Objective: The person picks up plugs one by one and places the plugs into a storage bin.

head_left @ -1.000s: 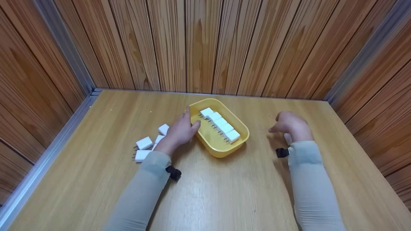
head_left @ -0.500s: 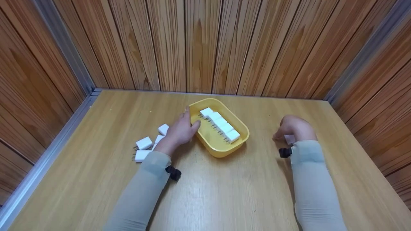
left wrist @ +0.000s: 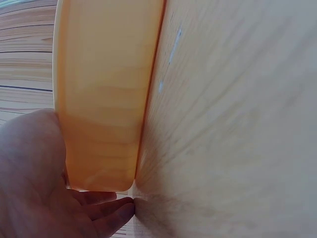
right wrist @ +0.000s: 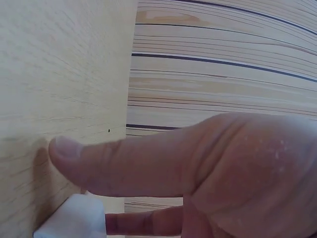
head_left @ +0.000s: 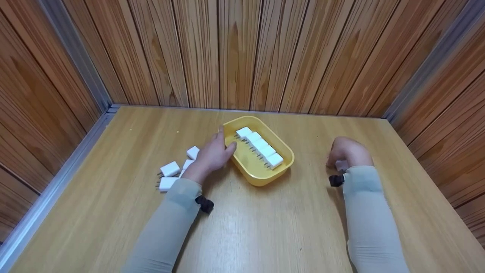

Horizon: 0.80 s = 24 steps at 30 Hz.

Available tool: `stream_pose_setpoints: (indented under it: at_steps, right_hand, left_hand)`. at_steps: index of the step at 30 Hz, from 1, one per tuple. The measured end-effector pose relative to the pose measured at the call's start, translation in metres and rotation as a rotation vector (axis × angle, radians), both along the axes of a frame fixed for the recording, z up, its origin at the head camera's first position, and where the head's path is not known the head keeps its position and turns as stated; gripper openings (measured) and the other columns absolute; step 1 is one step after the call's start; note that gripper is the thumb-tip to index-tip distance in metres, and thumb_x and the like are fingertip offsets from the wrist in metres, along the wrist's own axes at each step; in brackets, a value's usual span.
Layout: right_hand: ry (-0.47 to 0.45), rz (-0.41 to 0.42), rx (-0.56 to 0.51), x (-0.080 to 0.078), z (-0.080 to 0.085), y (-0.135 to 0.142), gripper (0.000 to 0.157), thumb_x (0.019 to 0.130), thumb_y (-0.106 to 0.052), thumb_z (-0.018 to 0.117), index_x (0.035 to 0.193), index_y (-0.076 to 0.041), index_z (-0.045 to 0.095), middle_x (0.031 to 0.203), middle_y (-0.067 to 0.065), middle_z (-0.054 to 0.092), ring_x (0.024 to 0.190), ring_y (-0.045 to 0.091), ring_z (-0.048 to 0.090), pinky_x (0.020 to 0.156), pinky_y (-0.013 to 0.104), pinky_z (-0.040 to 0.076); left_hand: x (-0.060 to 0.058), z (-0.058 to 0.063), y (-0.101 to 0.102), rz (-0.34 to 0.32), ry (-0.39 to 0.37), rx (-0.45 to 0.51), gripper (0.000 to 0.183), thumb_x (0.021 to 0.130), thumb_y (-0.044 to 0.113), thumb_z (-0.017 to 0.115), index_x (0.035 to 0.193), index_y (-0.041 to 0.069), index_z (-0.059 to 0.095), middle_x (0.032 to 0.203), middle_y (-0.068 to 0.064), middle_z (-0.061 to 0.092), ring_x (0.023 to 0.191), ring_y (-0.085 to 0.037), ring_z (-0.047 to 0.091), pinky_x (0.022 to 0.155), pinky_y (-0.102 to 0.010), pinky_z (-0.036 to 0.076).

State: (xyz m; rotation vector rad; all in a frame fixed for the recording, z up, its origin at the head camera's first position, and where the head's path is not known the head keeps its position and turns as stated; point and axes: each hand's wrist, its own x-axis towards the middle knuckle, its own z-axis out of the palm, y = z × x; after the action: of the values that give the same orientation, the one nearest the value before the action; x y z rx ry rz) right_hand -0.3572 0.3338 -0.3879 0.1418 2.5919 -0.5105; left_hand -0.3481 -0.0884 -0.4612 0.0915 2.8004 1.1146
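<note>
My left hand (head_left: pixel 213 153) rests against the left wall of a yellow plastic bin (head_left: pixel 253 181), its thumb over the rim and its fingers fairly straight. In the left wrist view, the hand's fingers (left wrist: pixel 111 216) reach round the bin's end near the tabletop. Inside the bin, several white plug adapters (head_left: pixel 260 146) lie in a slanting row, metal prongs to the left. At the right, my right hand (head_left: pixel 349 151) bends down over a single white plug adapter (head_left: pixel 341 165). The right wrist view shows its straight thumb (right wrist: pixel 133 166) just above this adapter (right wrist: pixel 74 218), a finger beyond it.
Several more white plug adapters (head_left: pixel 169 169) lie loose on the wooden table (head_left: pixel 257 235), left of the bin and partly behind my left hand and wrist. Wood-panelled walls (head_left: pixel 235 57) stand along the back and both sides, with metal strips at the corners.
My right hand has shifted slightly right and toward me, and its thumb has drawn in toward the adapter beneath it. The left hand, the bin and the adapters in it look unchanged.
</note>
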Motion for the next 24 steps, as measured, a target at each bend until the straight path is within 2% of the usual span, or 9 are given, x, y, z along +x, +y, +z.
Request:
stream_pose_setpoints:
  at_steps: [3,8,11,15,24]
  right_hand:
    - [0.009,0.0,0.009,-0.0008,-0.0018,0.0008,0.036,0.098,-0.02,0.082,0.125,0.003,0.075,0.116,0.022,0.069,0.104,0.041,0.061,0.08,0.046,0.053]
    - [0.033,0.002,0.025,-0.0026,-0.0032,-0.0009,0.031,0.096,-0.018,0.082,0.119,0.003,0.077,0.11,0.021,0.07,0.098,0.04,0.062,0.076,0.045,0.053]
    - [0.046,0.034,0.041,-0.0039,-0.0037,-0.0025,0.025,0.096,-0.015,0.081,0.112,0.005,0.078,0.102,0.02,0.069,0.09,0.036,0.062,0.072,0.042,0.053]
    - [0.059,0.073,0.061,-0.0059,-0.0049,-0.0033,0.02,0.097,-0.011,0.076,0.106,0.007,0.076,0.096,0.018,0.066,0.085,0.034,0.06,0.069,0.041,0.052]
    - [0.064,0.05,0.045,-0.0052,-0.0063,-0.0042,0.021,0.101,-0.013,0.072,0.111,0.005,0.076,0.103,0.02,0.068,0.091,0.037,0.063,0.074,0.045,0.053]
  left_hand:
    - [0.0,-0.0003,0.0001,-0.001,0.002,0.001,0.093,0.112,0.057,0.05,0.181,0.015,0.002,0.18,-0.018,0.029,0.141,-0.037,0.051,0.119,-0.056,0.044]
    - [0.0,-0.0011,0.0002,0.002,0.005,0.008,0.094,0.112,0.057,0.05,0.181,0.016,0.003,0.176,-0.018,0.034,0.137,-0.037,0.054,0.107,-0.053,0.051]
    - [-0.0007,-0.0016,-0.0002,-0.01,0.024,-0.007,0.094,0.112,0.056,0.05,0.18,0.013,0.004,0.176,-0.02,0.034,0.145,-0.038,0.052,0.114,-0.055,0.049]
    - [-0.0015,-0.0021,-0.0003,-0.023,0.055,-0.032,0.094,0.112,0.055,0.049,0.179,0.008,0.005,0.177,-0.023,0.033,0.156,-0.037,0.044,0.127,-0.056,0.036]
    - [-0.0007,-0.0012,-0.0003,-0.015,0.025,-0.01,0.094,0.112,0.057,0.049,0.18,0.012,0.003,0.178,-0.021,0.031,0.152,-0.034,0.046,0.129,-0.056,0.034]
